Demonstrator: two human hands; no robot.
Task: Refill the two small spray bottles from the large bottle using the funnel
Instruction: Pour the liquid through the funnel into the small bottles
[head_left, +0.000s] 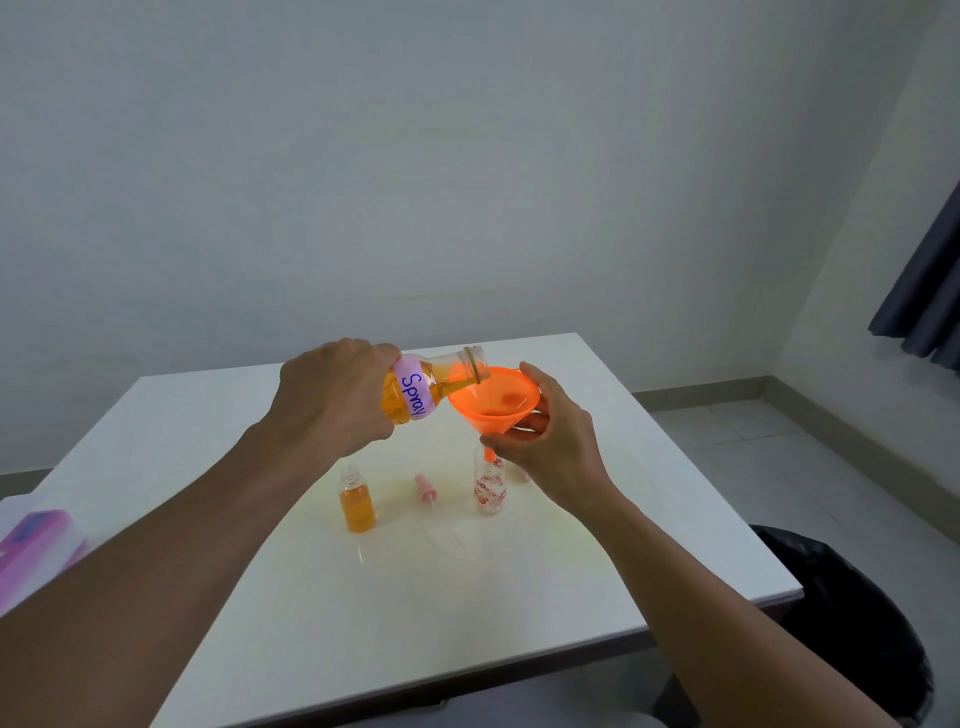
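My left hand (337, 397) grips the large bottle (434, 382), labelled "Spray" and holding orange liquid. The bottle is tilted with its open mouth over the orange funnel (493, 397). My right hand (545, 441) holds the funnel by its cone, the spout set in the neck of a small clear bottle with a pink flower print (490, 491). A little orange liquid lies in the funnel. To the left, a second small bottle (357, 501) stands upright and uncapped, mostly full of orange liquid. A pink spray cap (426, 488) lies between the two small bottles.
The white table (260, 597) has its right edge near a dark chair (841, 623). A pink and purple box (36, 540) sits at the table's left edge. Another pink piece (524, 475) shows just behind my right hand. A dark curtain (924, 291) hangs at right.
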